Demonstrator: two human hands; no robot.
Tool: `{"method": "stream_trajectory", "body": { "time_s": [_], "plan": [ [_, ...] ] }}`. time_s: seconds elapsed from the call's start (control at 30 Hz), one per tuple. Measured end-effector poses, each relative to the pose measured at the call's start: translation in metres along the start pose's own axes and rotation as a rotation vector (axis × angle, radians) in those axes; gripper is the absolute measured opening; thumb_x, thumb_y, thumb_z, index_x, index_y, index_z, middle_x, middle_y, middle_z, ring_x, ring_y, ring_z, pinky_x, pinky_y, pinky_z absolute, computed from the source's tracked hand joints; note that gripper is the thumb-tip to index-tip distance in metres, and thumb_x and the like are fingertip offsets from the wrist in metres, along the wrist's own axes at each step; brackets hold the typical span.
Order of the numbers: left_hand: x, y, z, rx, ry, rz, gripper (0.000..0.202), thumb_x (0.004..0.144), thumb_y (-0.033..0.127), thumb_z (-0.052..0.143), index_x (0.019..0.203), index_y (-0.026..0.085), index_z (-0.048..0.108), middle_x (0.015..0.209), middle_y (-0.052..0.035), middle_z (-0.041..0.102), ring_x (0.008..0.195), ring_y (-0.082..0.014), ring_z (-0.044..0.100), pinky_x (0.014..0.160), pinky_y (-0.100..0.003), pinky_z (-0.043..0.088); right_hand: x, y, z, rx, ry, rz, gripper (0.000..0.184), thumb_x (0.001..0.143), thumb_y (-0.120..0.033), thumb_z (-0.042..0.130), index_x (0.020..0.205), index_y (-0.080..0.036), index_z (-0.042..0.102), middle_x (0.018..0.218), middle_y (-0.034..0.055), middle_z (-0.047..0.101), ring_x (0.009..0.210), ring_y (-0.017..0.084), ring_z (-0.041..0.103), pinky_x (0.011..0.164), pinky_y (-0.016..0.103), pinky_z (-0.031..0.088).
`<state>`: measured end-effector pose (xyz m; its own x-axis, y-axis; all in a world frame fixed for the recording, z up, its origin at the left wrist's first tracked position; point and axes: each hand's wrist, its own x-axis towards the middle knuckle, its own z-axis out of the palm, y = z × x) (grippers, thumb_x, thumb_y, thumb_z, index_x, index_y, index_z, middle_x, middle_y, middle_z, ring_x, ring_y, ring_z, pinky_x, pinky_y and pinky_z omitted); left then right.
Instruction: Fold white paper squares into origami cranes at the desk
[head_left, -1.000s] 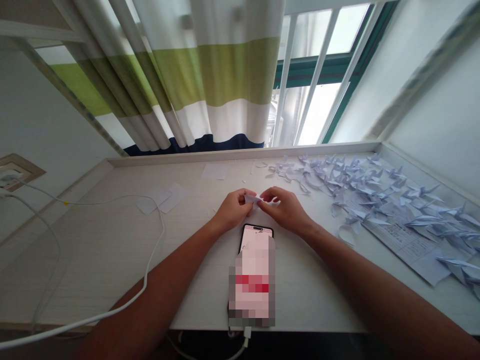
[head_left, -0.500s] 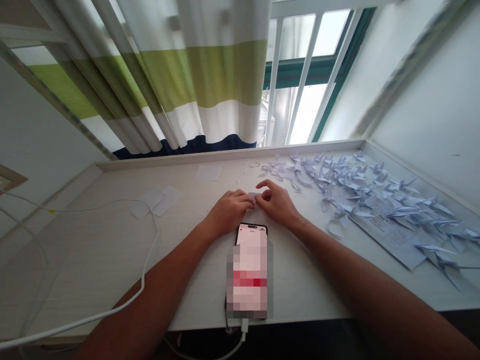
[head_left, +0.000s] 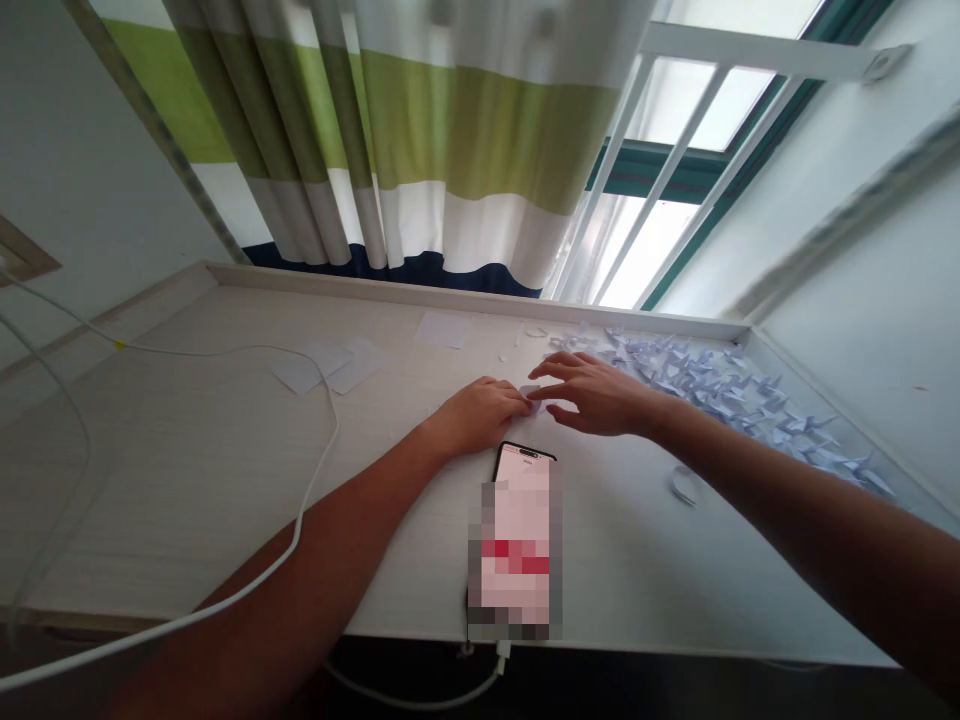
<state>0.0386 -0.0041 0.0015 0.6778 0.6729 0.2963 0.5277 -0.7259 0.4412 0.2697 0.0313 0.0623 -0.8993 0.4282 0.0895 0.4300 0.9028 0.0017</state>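
Note:
A small folded piece of white paper [head_left: 531, 394] lies on the table just beyond the phone. My left hand [head_left: 484, 415] has its fingers closed on the paper's left side, pressing it near the tabletop. On the other side, my right hand [head_left: 600, 395] is open with fingers spread, and a fingertip reaches the paper or lies just over it. The exact fold is too small to make out. A phone [head_left: 523, 500] lies face up below the hands, its screen partly blurred out.
Many folded paper cranes [head_left: 720, 385] crowd the table's right side. Loose paper sheets [head_left: 356, 365] lie to the left, another sheet [head_left: 444, 329] at the back. A white cable [head_left: 330, 440] crosses the left side over my left forearm. A curled paper strip [head_left: 682, 486] lies right.
My right hand has opened from a pinch, spreading its fingers and shifting to the right of the paper. My left hand keeps its hold. The view has tilted slightly.

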Motion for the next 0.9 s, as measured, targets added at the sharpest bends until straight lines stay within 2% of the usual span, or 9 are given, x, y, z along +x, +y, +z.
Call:
{"method": "stream_trajectory", "body": {
  "time_s": [0.07, 0.17, 0.27, 0.37, 0.5, 0.7, 0.9],
  "plan": [
    [0.000, -0.002, 0.001, -0.030, 0.011, -0.010, 0.036, 0.091, 0.008, 0.052, 0.114, 0.022, 0.076, 0.123, -0.0092, 0.076, 0.120, -0.0246, 0.065, 0.111, -0.041, 0.038, 0.006, 0.008, -0.006, -0.047, -0.101, -0.055, 0.037, 0.088, -0.022, 0.072, 0.122, -0.034, 0.075, 0.132, 0.0058, 0.071, 0.125, 0.033, 0.060, 0.101, 0.056, 0.049],
    [0.000, -0.005, 0.002, -0.074, 0.019, -0.020, 0.035, 0.091, 0.009, 0.053, 0.113, 0.023, 0.076, 0.124, -0.0080, 0.076, 0.121, -0.0242, 0.065, 0.113, -0.041, 0.035, 0.015, 0.013, -0.009, -0.096, -0.185, -0.096, 0.038, 0.083, -0.019, 0.077, 0.118, -0.035, 0.076, 0.129, 0.0036, 0.072, 0.124, 0.031, 0.061, 0.102, 0.054, 0.049],
    [0.000, -0.006, 0.001, -0.100, 0.008, -0.023, 0.036, 0.090, 0.009, 0.053, 0.114, 0.024, 0.076, 0.125, -0.0071, 0.076, 0.121, -0.0241, 0.065, 0.113, -0.040, 0.034, 0.022, 0.014, -0.010, -0.100, -0.218, -0.144, 0.038, 0.082, -0.014, 0.077, 0.115, -0.034, 0.077, 0.125, 0.0019, 0.074, 0.118, 0.028, 0.064, 0.100, 0.051, 0.050],
    [0.000, -0.006, 0.000, -0.074, -0.006, -0.018, 0.037, 0.090, 0.009, 0.052, 0.114, 0.023, 0.077, 0.126, -0.0090, 0.075, 0.121, -0.0258, 0.064, 0.112, -0.041, 0.035, 0.030, 0.013, -0.013, -0.127, -0.252, -0.197, 0.040, 0.083, -0.001, 0.070, 0.110, -0.030, 0.078, 0.116, 0.0009, 0.076, 0.107, 0.023, 0.068, 0.097, 0.047, 0.051],
    [0.001, -0.008, 0.001, -0.107, 0.012, -0.032, 0.035, 0.086, 0.006, 0.053, 0.105, 0.023, 0.078, 0.121, -0.0087, 0.077, 0.119, -0.0253, 0.065, 0.112, -0.040, 0.035, 0.038, 0.014, -0.020, -0.112, -0.263, -0.223, 0.044, 0.082, 0.007, 0.066, 0.105, -0.029, 0.078, 0.115, 0.0002, 0.076, 0.111, 0.022, 0.066, 0.101, 0.046, 0.049],
    [0.000, -0.011, 0.002, -0.152, 0.023, -0.055, 0.033, 0.087, 0.010, 0.055, 0.107, 0.024, 0.078, 0.123, -0.0075, 0.076, 0.119, -0.0257, 0.064, 0.113, -0.042, 0.034, 0.032, 0.017, -0.017, -0.072, -0.210, -0.190, 0.042, 0.080, 0.005, 0.071, 0.105, -0.029, 0.078, 0.112, 0.0001, 0.077, 0.108, 0.023, 0.068, 0.099, 0.048, 0.051],
    [-0.002, -0.005, 0.000, -0.065, 0.018, -0.028, 0.038, 0.092, 0.009, 0.052, 0.119, 0.020, 0.074, 0.126, -0.0107, 0.074, 0.119, -0.0267, 0.065, 0.110, -0.042, 0.039, 0.015, 0.013, -0.005, -0.062, -0.175, -0.068, 0.034, 0.087, -0.012, 0.074, 0.112, -0.033, 0.078, 0.121, 0.0026, 0.074, 0.106, 0.026, 0.068, 0.090, 0.047, 0.054]
  ]
}}
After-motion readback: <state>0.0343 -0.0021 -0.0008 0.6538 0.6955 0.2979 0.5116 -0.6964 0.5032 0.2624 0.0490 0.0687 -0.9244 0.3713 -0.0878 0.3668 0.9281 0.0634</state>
